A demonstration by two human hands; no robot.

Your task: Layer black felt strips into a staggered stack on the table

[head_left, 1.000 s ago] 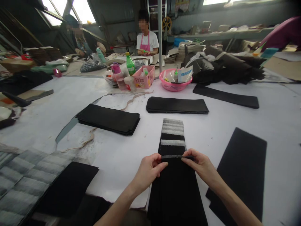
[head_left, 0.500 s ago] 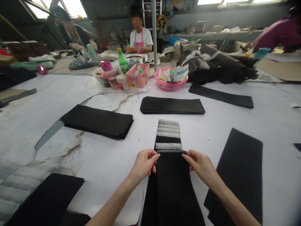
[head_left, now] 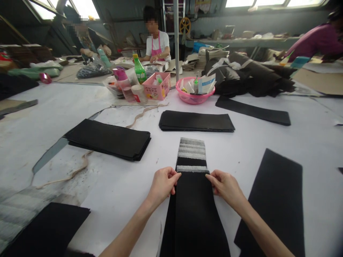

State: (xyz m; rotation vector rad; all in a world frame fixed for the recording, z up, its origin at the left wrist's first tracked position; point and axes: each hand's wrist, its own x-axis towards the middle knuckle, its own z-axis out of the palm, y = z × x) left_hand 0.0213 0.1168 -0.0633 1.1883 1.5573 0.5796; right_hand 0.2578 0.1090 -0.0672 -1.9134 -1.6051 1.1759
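Note:
My left hand [head_left: 164,184] pinches the far left corner of a black sheet strip [head_left: 199,210]. At its far right corner, my right hand [head_left: 225,184] is closed on the same strip. The strip lies lengthwise toward me, over a layered row of black pieces with grey-white banded ends [head_left: 192,148] that show beyond its far edge. Part of another black piece shows along its left side. To the right of my right forearm lies a larger black sheet [head_left: 278,192].
Stacks of black pieces lie at the left [head_left: 109,139] and ahead [head_left: 197,121]. Farther back stand a pink basin [head_left: 195,98], a pink box [head_left: 158,87] and a green bottle [head_left: 139,69]. Banded pieces [head_left: 24,214] lie at lower left. A person in a pink apron [head_left: 158,46] works across the table.
The strip's far edge, held by both hands, has come down and shifted slightly left onto the banded pieces. The person across the table has moved their arms.

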